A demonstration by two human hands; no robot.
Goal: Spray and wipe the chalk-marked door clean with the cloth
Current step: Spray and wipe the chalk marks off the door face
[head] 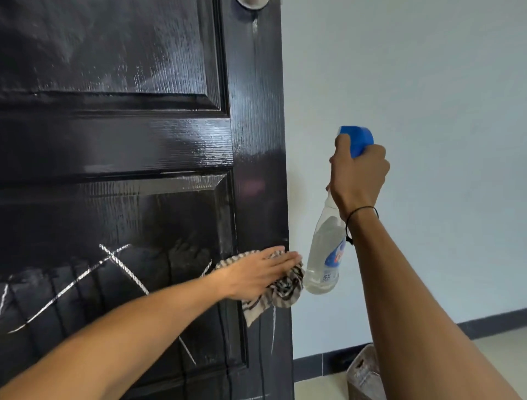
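One dark, glossy door [128, 142] fills the frame from 9 to 12 o'clock, its surface embossed with wood grain and set with raised rectangular panels. A rounded metal knob [253, 3] is cut off by the top edge at 12 o'clock. White chalk marks [119, 265], thin crossed strokes, run over the lower panel at 8 o'clock, with further faint strokes near the door's edge at 6 o'clock. A pale, matt wall [427, 85] occupies 1 to 4 o'clock, finished below by a dark skirting band [484, 322]. A pale woven basket [363, 374] sits on the floor at 5 o'clock, partly hidden by the right forearm. The spray bottle [325, 254], clear plastic with a blue-and-white label and blue trigger head, hangs at 3 o'clock just clear of the door's edge; the right hand [358, 174] grips its neck, fingers curled about the trigger. The cloth [282, 288], soft, crumpled, striped brown and cream, lies against the door's right stile at centre. The left hand [258, 274] presses it flat, fingers straight and together. A thin black cord [360, 212] circles the right wrist.
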